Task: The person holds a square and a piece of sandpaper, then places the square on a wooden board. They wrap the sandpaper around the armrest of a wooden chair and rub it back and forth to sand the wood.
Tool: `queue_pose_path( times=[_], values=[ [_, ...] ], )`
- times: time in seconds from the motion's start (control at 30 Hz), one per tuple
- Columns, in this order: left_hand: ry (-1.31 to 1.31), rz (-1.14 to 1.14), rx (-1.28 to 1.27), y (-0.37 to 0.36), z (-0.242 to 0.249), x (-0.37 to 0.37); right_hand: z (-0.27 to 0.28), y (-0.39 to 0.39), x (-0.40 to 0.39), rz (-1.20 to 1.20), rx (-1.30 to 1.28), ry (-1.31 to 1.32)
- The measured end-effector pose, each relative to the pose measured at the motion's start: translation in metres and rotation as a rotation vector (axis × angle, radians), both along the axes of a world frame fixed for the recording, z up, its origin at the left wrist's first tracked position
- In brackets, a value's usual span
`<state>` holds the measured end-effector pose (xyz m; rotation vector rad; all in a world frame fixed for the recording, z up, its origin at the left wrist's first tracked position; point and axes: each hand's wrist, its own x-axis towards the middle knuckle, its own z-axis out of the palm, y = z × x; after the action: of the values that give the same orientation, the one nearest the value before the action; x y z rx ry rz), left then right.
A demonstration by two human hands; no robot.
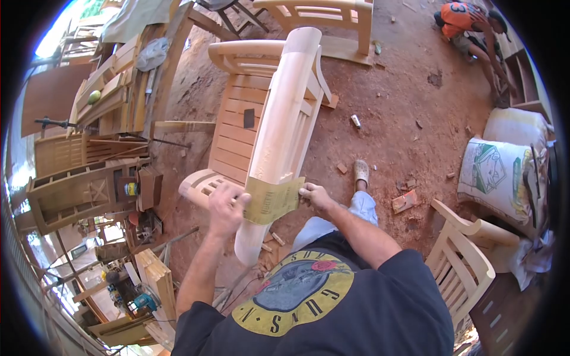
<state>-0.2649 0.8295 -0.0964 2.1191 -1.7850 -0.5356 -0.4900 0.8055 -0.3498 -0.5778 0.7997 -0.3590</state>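
A sheet of yellow sandpaper point(268, 202), printed on its back, is draped across the rounded top rail point(284, 113) of a pale wooden bench. My left hand point(225, 209) holds the sheet's left edge, its thumb up against the paper. At the opposite edge, my right hand point(317, 196) pinches the sheet between thumb and fingers. Beyond the rail lies the slatted seat point(231, 145), with a small dark rectangular piece point(249, 118) on it. A curved armrest point(199, 185) juts out beside my left hand.
Another wooden bench point(332, 18) stands ahead. Stacked furniture parts point(89, 190) and a teal power tool point(144, 300) are at left. At right are filled sacks point(496, 172), a slatted chair point(460, 255) and a crouching person point(466, 26). Wood scraps point(405, 202) litter the dirt floor.
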Motion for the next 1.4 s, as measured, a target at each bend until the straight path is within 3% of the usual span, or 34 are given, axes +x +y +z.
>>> queue_pose_path(
  times=[0.13,0.23,0.33,0.37,0.43,0.53,0.57,0.67,0.7,0.73,0.83,0.9,1.0,1.03,1.07,1.13,1.23,1.27,1.33,1.4],
  values=[
    [-0.166,0.316,-0.065,-0.006,0.003,0.073,0.098,-0.011,0.009,-0.004,-0.060,-0.237],
    [-0.080,0.126,-0.033,-0.007,-0.004,0.068,0.060,-0.007,0.010,0.002,-0.076,-0.176],
    [-0.016,-0.074,0.021,-0.007,0.008,-0.018,-0.007,-0.001,-0.008,-0.010,0.011,0.052],
    [-0.018,-0.023,0.007,-0.009,0.010,-0.016,-0.010,-0.003,-0.012,0.022,0.050,0.074],
    [-0.019,0.078,-0.016,-0.013,0.014,-0.005,0.016,-0.011,-0.003,-0.023,-0.024,-0.020],
    [-0.288,0.277,-0.161,-0.018,0.005,0.069,0.083,-0.028,0.007,-0.048,-0.077,-0.194],
    [-0.237,0.227,-0.156,-0.017,0.005,0.065,0.094,-0.031,0.008,-0.049,-0.089,-0.259],
    [-0.103,0.034,-0.132,-0.029,0.003,0.020,0.016,-0.016,0.008,-0.103,0.000,-0.076],
    [-0.082,-0.039,-0.103,-0.031,0.010,-0.016,0.012,-0.016,-0.003,-0.142,0.024,-0.036],
    [-0.060,-0.107,-0.072,-0.029,0.014,-0.033,-0.040,-0.006,-0.004,-0.081,0.048,-0.010],
    [-0.024,0.118,-0.075,-0.036,0.014,-0.006,0.031,-0.027,-0.005,-0.102,0.046,-0.063],
    [-0.222,0.214,-0.213,-0.035,-0.005,0.063,0.086,-0.040,0.004,-0.092,-0.024,-0.167],
    [-0.246,0.135,-0.137,-0.044,0.001,0.051,0.079,-0.044,0.002,-0.065,-0.063,-0.144],
    [-0.116,0.062,-0.099,-0.046,-0.001,0.033,0.062,-0.043,0.000,-0.103,-0.042,-0.022],
    [-0.095,0.026,-0.073,-0.045,0.000,0.008,0.010,-0.034,-0.001,-0.094,-0.001,0.021],
    [-0.057,-0.049,-0.031,-0.046,0.004,-0.026,-0.018,-0.036,-0.016,-0.053,0.002,0.039],
    [-0.185,0.056,-0.162,-0.050,0.005,0.016,0.047,-0.051,-0.003,-0.105,-0.001,-0.040],
    [-0.229,0.229,-0.178,-0.049,0.003,0.040,0.085,-0.059,-0.002,-0.046,-0.066,-0.133],
    [-0.241,0.273,-0.110,-0.046,0.000,0.063,0.095,-0.058,0.005,-0.082,-0.076,-0.205],
    [-0.116,0.098,-0.112,-0.047,0.004,0.032,0.059,-0.050,-0.003,-0.119,-0.022,-0.108]
  ],
)
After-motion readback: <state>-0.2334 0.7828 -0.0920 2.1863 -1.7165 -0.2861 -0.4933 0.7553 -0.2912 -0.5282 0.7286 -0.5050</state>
